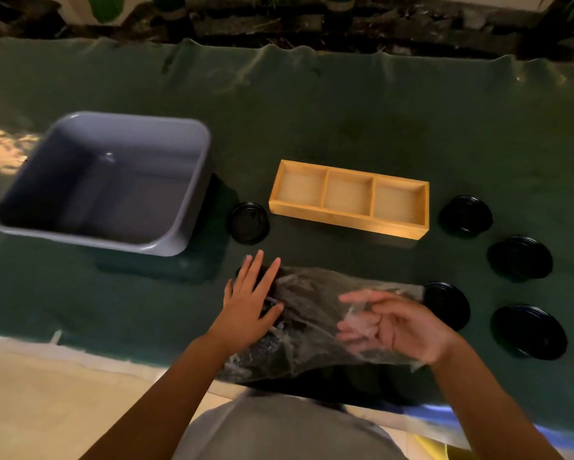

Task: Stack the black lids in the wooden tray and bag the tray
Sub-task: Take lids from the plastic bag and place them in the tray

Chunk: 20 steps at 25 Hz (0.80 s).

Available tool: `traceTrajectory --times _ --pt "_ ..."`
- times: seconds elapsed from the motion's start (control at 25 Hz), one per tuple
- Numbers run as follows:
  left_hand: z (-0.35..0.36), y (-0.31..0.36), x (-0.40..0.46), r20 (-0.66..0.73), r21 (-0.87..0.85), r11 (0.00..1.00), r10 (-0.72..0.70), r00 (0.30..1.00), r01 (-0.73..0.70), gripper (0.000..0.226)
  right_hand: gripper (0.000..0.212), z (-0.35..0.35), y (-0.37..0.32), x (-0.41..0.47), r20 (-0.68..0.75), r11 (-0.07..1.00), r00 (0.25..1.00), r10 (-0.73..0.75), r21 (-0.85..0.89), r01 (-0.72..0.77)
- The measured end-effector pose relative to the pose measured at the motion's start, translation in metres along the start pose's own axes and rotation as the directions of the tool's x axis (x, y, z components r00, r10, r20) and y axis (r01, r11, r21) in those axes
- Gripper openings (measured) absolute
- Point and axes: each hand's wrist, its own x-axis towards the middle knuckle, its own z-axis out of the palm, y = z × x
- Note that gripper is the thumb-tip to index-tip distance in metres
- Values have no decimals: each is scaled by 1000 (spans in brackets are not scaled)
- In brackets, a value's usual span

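A wooden tray (348, 216) with three empty compartments lies mid-table. One black lid (248, 222) sits left of it. Several more black lids lie to the right: (465, 216), (519, 257), (448, 303), (528, 331). A clear plastic bag (308, 327) lies crumpled on the cloth near the front edge. My left hand (249, 303) rests flat, fingers spread, on the bag's left end. My right hand (395, 327) is palm-up with its fingers under the bag's right part, seen through the film. Whether another lid lies beneath the bag is hidden.
A large empty grey plastic bin (186, 180) stands at the left. A dark green cloth (345, 121) covers the table. Plants and stones lie beyond the far edge. A pale floor shows at the lower left.
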Motion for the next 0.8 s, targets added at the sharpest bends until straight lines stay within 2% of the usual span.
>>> traceTrajectory --times 0.04,0.12,0.2,0.28,0.32,0.4,0.48,0.56,0.6,0.68,0.76,0.8 --pt "0 -2 0 -9 -25 1000 5 1000 -5 81 33 -1 4 6 -70 993 996 59 -97 -65" --pt "-2 -6 0 9 -26 1000 9 1000 -8 81 35 2 11 28 -360 895 926 118 -366 -256" --pt "-2 -9 -1 33 14 1000 22 999 -23 72 46 15 16 55 -511 856 855 86 -402 -326" --pt "-1 -9 0 23 18 999 27 999 -27 67 40 31 19 77 -572 881 819 45 -364 -302" --pt "-1 -9 1 17 11 1000 24 1000 -24 66 36 35 22 85 -600 869 800 -15 -404 -287" --pt "0 -9 2 7 0 1000 16 1000 -16 64 43 36 29 94 -632 832 765 -122 -486 -268" --pt "0 -9 3 -2 -9 1000 8 1000 -8 64 49 30 36 94 -649 837 745 -153 -486 -252" --pt "0 -9 3 -13 -19 1000 9 1000 -9 63 30 22 39 87 -646 877 746 -162 -441 -192" --pt "0 -9 3 -18 -21 1000 11 1000 -11 63 30 17 41 82 -652 894 740 -165 -416 -168" --pt "0 -9 3 -25 -21 1000 10 1000 -10 62 49 9 44 75 -702 895 683 -202 -415 -162" --pt "0 -8 3 -22 -18 1000 10 1000 -10 61 47 4 47 66 -725 897 621 -298 -435 -77" --pt "0 -8 4 -20 -13 1000 9 1000 -10 61 49 4 48 61 -721 906 615 -319 -422 -24"
